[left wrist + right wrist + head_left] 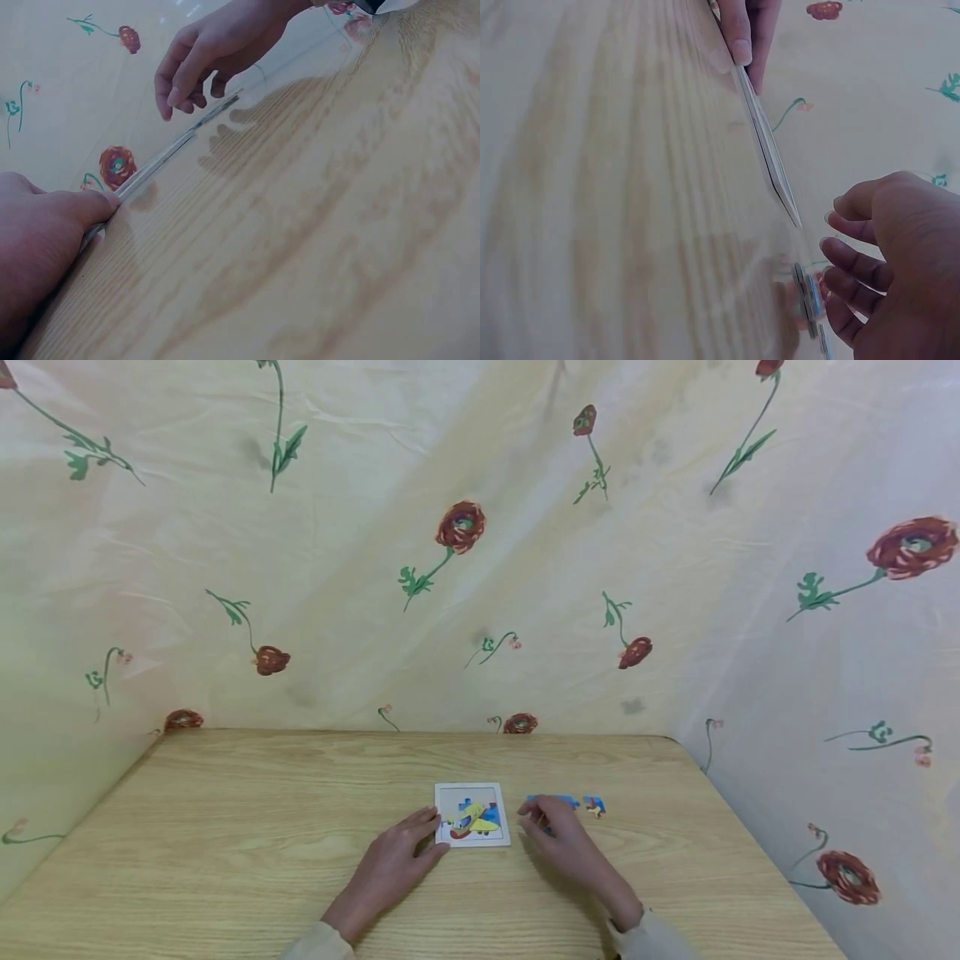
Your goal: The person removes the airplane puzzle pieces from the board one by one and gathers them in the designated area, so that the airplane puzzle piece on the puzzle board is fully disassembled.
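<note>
A white-framed jigsaw puzzle board (pixel 505 827) lies on the table, showing a yellow airplane picture that is partly filled in with pieces. My left hand (pixel 397 853) holds the board at its left side, thumb by the near corner and fingers along the left edge. Just right of the board hovers my right hand (pixel 564 843), fingers loosely bent with nothing between them. Blue puzzle pieces (pixel 570 801) lie beyond that hand and are partly hidden by it. Beside them is another puzzle piece (pixel 594 806) in blue and yellow.
The light wood table (pixel 225 827) stretches out on both sides of the hands. A pale cloth with red flowers (pixel 345 568) hangs behind the table's far edge and along its sides.
</note>
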A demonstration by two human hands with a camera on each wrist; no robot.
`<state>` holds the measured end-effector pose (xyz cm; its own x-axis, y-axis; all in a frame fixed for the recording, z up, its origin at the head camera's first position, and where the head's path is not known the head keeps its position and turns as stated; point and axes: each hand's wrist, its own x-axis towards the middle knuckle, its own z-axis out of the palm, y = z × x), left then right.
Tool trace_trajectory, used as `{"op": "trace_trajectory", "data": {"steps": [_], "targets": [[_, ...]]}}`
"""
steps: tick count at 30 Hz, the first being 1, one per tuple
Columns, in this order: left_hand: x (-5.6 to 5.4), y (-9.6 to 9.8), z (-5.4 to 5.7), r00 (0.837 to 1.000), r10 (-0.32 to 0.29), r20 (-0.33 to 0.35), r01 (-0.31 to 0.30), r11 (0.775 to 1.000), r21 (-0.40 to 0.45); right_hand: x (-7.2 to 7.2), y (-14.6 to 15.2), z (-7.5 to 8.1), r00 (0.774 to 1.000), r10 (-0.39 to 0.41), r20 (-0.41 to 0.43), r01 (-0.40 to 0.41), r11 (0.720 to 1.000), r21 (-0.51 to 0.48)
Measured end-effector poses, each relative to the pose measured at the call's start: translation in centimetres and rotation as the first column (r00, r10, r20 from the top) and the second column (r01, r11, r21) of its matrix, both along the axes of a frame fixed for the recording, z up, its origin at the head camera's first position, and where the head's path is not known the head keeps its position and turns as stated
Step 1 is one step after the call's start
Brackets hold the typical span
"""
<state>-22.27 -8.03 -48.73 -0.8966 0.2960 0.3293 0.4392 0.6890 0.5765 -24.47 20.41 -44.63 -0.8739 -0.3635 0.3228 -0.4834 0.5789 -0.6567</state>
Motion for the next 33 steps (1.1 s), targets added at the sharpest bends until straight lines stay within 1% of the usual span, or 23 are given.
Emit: {"op": "trace_trajectory", "data": {"steps": [5, 11, 16, 17, 23, 27, 33], "targets": [[0.0, 0.0, 0.0, 1.0, -0.002, -0.002, 0.002, 1.0, 0.003, -0.4, -1.2, 0.0, 0.999, -0.017, 0.032, 0.017, 1.0, 0.012], [0.0, 0.0, 0.0, 1.0, -0.006, -0.002, 0.006, 1.0, 0.004, -0.8, -2.3, -0.3, 0.998, -0.034, 0.05, 0.033, 0.999, 0.023], [0.0, -0.1, 0.0, 1.0, -0.01, -0.002, 0.01, 1.0, 0.003, -1.2, -3.1, -0.6, 0.999, -0.004, 0.039, 0.004, 1.0, -0.001], [0.0, -0.1, 0.0, 1.0, -0.01, -0.003, 0.01, 1.0, 0.003, -1.3, -3.2, -0.6, 1.0, 0.009, 0.023, -0.009, 1.0, 0.0], [0.1, -0.1, 0.1, 1.0, -0.007, -0.012, 0.007, 1.0, -0.008, -1.8, -4.1, -0.9, 0.999, 0.047, -0.005, -0.047, 0.999, 0.01], [0.1, -0.1, 0.2, 1.0, -0.008, -0.013, 0.008, 1.0, -0.006, -2.1, -4.8, -0.8, 0.999, 0.035, 0.017, -0.036, 0.999, 0.029], [0.2, -0.2, 0.2, 1.0, -0.018, -0.024, 0.018, 1.0, -0.002, -2.3, -5.7, -0.8, 1.0, 0.001, 0.019, -0.003, 0.996, 0.084]]}}
